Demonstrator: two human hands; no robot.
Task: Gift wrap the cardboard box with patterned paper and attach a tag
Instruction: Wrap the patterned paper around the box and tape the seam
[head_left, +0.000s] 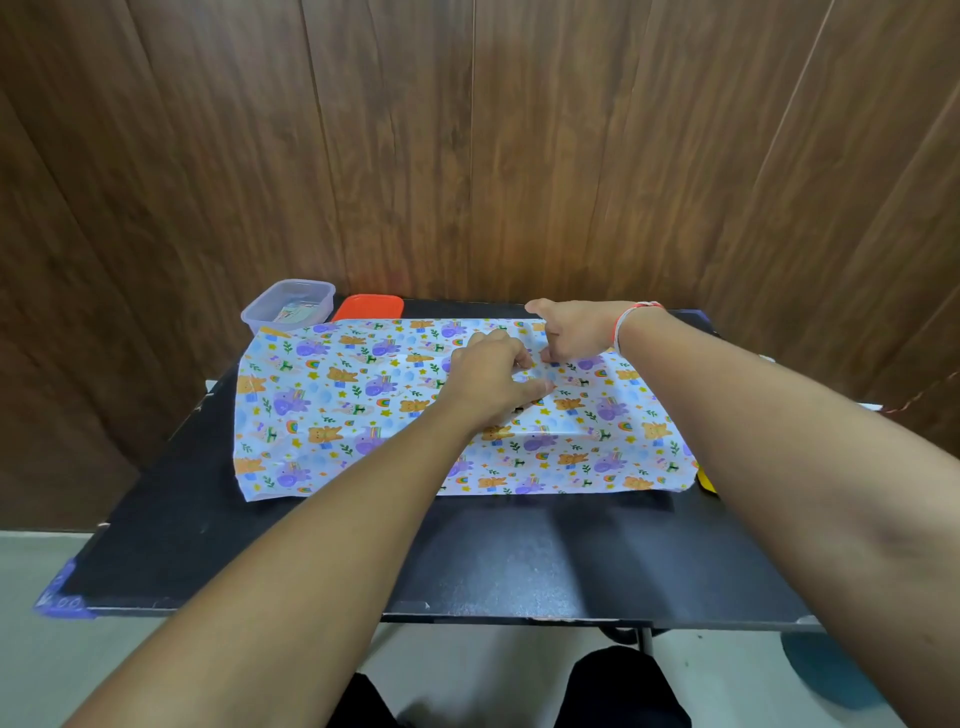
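The patterned paper (363, 410), pale blue with bears and purple animals, lies spread over the black table (467, 556). Both of my hands are on it right of centre. My left hand (493, 382) has its fingers curled and its thumb stretched out, pinching the sheet. My right hand (574, 332), with a red and white thread at the wrist, reaches from the far side, and its curled fingertips pinch the paper close to the left hand. The paper rises in a slight bulge under and in front of the hands. No cardboard box or tag shows.
A clear plastic container (288, 304) with small items stands at the far left corner, a red lid (369, 307) beside it. A yellow object (706, 480) peeks out at the paper's right edge. A wooden wall stands directly behind the table.
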